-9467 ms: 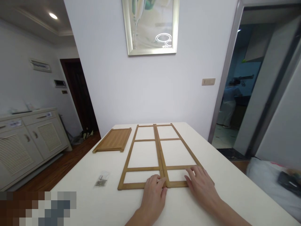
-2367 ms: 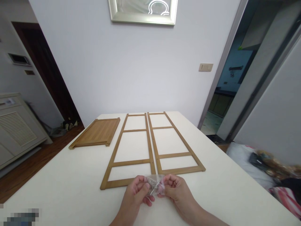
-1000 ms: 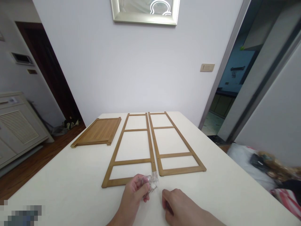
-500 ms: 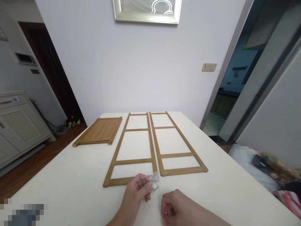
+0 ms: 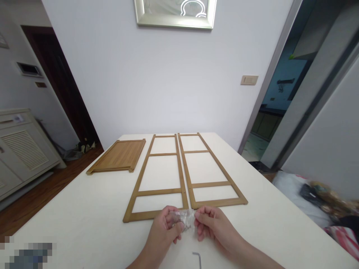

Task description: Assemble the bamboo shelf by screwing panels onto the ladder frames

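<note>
A small clear plastic bag of screws (image 5: 183,218) is pinched between both my hands just above the white table (image 5: 84,209). My left hand (image 5: 165,229) grips its left side with closed fingers. My right hand (image 5: 211,224) pinches its right side. A small metal hex key (image 5: 198,258) lies on the table below my hands, near the front edge. Just beyond my hands two ladder-like wooden frames lie flat side by side, the left frame (image 5: 157,175) and the right frame (image 5: 209,173).
A flat wooden panel (image 5: 119,160) lies at the table's far left. A white cabinet (image 5: 19,149) stands at the left wall. An open doorway (image 5: 275,112) is at the right, with cluttered bags (image 5: 322,194) beside the table.
My right hand took a hex key out of the bag, laid it on the table and came back up to pinch the bag again. Earlier the bag lay on the table to the left.
</note>
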`<state>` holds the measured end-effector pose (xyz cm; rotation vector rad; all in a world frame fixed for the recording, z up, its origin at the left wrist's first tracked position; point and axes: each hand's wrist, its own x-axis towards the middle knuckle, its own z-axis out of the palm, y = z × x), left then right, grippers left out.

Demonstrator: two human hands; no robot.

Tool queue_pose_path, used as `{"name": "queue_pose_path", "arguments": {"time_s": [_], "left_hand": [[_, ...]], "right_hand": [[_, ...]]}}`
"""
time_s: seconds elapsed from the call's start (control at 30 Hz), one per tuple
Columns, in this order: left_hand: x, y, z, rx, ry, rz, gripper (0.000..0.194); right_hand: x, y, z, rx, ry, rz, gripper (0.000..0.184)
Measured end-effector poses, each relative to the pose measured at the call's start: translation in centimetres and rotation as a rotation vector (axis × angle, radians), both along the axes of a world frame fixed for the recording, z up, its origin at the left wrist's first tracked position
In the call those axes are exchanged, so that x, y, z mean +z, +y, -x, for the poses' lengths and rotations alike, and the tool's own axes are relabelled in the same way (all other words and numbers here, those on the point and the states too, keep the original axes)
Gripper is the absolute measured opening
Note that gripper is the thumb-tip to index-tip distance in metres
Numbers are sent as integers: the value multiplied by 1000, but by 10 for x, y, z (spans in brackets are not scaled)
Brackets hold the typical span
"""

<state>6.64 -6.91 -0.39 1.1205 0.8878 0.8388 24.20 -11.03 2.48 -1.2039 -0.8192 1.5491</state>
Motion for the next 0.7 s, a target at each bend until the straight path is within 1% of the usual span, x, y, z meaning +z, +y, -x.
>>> {"name": "queue_pose_path", "arguments": {"time_s": [0.1,0.2,0.27,0.4,0.57,0.63,0.7], "left_hand": [[-1,1,-1,9,25,2,45],[-1,1,-2,7,3,5,43],[0,1,-1,0,-59,30,36],[4,-1,1,-13,-227,150,24],[6,-4,0,-27,-309,230,11],[7,-6,-1,-26,-316,244,11],[10,-7,-2,-27,-322,248,12]], "right_hand": [[-3,-2,5,-61,110,23,29],[-6,-5,8,-83,134,29,27],[-7,-6,8,-105,106,31,25],[-6,-5,6,-137,79,11,22],[-7,-7,10,-110,173,-17,21],[-5,-9,14,-70,249,13,18],[-2,-11,17,-19,325,75,19]]}}
